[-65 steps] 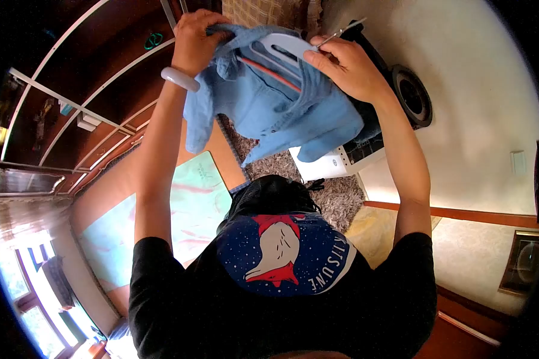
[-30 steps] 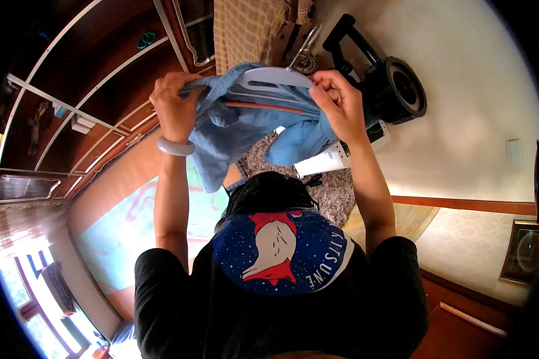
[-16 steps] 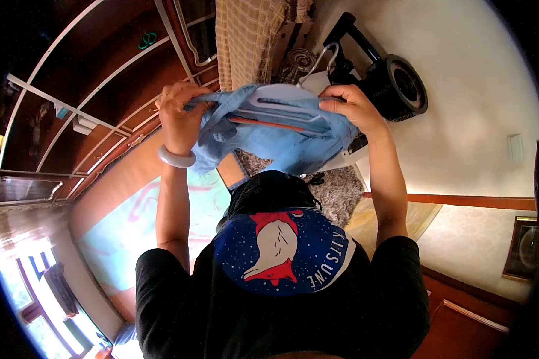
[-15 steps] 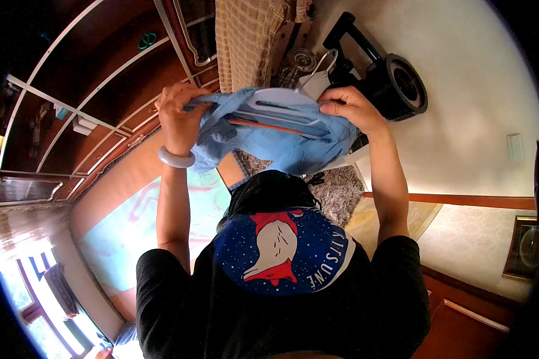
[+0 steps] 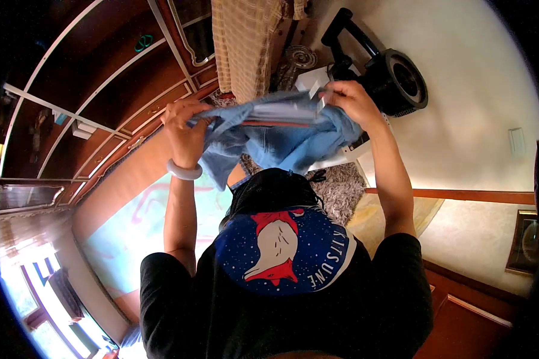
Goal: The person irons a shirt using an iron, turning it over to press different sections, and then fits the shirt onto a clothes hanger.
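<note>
A blue garment (image 5: 275, 143) hangs between my two hands. My left hand (image 5: 185, 128), below which a pale bangle (image 5: 184, 170) circles the wrist, pinches the garment's left edge. At the garment's right edge, my right hand (image 5: 354, 103) has its fingers closed on the cloth. Inside the garment's opening lies a light grey hanger (image 5: 281, 111), blurred by motion. Its metal hook is smeared beside my right fingers. Folds of cloth hide the hanger's ends.
Brown shelving (image 5: 120, 72) stands on the left, with a checked curtain (image 5: 245, 48) beside it. A black cylindrical object (image 5: 401, 84) is at the upper right, near the wall. A shaggy grey rug (image 5: 341, 194) and a pale green-blue surface (image 5: 144, 233) lie below.
Both hands still hold the garment and have shifted slightly. The hanger now appears flatter and blurred, and its hook has moved from upright to a smear near my right fingers.
</note>
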Tool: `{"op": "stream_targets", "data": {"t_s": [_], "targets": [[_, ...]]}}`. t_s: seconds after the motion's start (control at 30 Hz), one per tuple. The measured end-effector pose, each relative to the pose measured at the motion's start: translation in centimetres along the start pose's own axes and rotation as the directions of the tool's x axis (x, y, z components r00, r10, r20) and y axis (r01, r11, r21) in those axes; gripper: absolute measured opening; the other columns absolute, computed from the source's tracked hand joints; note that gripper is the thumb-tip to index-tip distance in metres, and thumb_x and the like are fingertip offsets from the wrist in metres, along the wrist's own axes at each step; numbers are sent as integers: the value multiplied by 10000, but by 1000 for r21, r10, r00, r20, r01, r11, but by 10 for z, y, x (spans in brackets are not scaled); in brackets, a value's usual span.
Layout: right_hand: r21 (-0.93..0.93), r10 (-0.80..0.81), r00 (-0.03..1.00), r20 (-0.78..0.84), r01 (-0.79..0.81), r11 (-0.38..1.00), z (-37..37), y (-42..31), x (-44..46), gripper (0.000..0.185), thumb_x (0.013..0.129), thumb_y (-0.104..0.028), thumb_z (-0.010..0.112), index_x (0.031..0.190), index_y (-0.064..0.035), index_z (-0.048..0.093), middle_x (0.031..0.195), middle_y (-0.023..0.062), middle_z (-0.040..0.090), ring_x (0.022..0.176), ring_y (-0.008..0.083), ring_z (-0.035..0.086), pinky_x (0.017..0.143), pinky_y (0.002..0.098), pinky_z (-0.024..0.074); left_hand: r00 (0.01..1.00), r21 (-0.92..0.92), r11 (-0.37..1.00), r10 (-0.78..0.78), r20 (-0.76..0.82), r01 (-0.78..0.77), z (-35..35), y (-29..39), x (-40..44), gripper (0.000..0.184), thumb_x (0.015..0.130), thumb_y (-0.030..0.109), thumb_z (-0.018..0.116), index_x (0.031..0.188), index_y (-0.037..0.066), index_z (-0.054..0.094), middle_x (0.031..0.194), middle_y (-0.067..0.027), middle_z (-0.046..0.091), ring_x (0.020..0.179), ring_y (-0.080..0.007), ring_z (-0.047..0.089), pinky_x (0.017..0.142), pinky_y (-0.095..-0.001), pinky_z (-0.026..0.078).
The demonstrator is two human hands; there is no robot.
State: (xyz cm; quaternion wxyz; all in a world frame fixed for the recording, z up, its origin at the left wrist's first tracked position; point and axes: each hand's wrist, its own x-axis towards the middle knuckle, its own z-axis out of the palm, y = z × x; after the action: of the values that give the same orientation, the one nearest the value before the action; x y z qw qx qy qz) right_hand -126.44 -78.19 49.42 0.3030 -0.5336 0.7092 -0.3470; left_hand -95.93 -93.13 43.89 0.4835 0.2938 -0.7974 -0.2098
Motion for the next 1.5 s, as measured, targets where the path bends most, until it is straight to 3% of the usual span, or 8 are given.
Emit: {"op": "stream_targets", "data": {"t_s": [0.07,0.23,0.5,0.63,0.87,1.03,1.23,1.5], "targets": [[-244,-130,987,93,149,958,7,-2,-2,244,815,-232,678,923,-14,668,823,159,662,744,202,634,686,319,466,998,9,1000,16,54,-16,0,3,-1,274,580,-78,680,820,52,703,890,-78,661,887,-229,565,776,-332,452],[446,40,998,47,-57,893,5,-5,-7,250,877,-228,618,924,16,644,845,0,622,801,83,546,754,231,423,999,-9,1000,3,41,-3,-1,1,-3,296,567,-80,675,829,55,705,896,-75,661,878,-229,556,791,-334,442],[600,118,990,77,-140,788,17,-16,-23,213,852,-175,660,983,-50,547,882,10,595,781,64,519,679,203,420,991,98,989,120,-51,-115,-4,9,0,356,532,-91,643,830,88,718,890,-60,642,863,-212,536,772,-317,402],[-215,41,999,-34,-47,975,25,-13,-24,165,793,-43,663,917,-50,553,795,65,568,694,80,516,620,219,419,991,56,990,133,-27,-132,-7,16,7,330,536,-70,627,804,101,715,871,-33,627,856,-207,522,798,-324,360],[143,-237,971,32,231,962,46,-16,-44,222,824,-124,575,1015,-15,545,910,170,595,793,266,597,673,335,443,999,66,997,34,25,-36,-2,-1,6,316,555,-64,707,831,90,724,894,-54,643,885,-209,547,786,-319,410],[-177,-404,914,-39,392,903,68,-24,-54,277,857,-224,611,1016,-2,563,888,201,594,822,350,607,679,430,456,993,-40,998,-50,104,54,3,-9,0,313,562,-84,712,835,70,717,941,-71,631,910,-222,552,810,-323,445],[-244,-342,919,-194,293,925,70,-4,-48,210,873,-151,587,1025,-6,582,787,191,591,679,350,599,586,378,457,966,65,998,10,257,-28,2,20,11,471,641,11,735,1094,86,630,1123,-119,567,1073,-301,511,935,-396,386],[-271,-360,926,-114,319,908,79,-26,-46,360,826,-96,619,1186,-108,596,916,112,619,708,269,629,597,352,494,972,-149,987,-18,234,54,23,33,-4,184,738,-54,641,915,-2,631,917,-158,591,847,-325,595,733,-364,478]]}}
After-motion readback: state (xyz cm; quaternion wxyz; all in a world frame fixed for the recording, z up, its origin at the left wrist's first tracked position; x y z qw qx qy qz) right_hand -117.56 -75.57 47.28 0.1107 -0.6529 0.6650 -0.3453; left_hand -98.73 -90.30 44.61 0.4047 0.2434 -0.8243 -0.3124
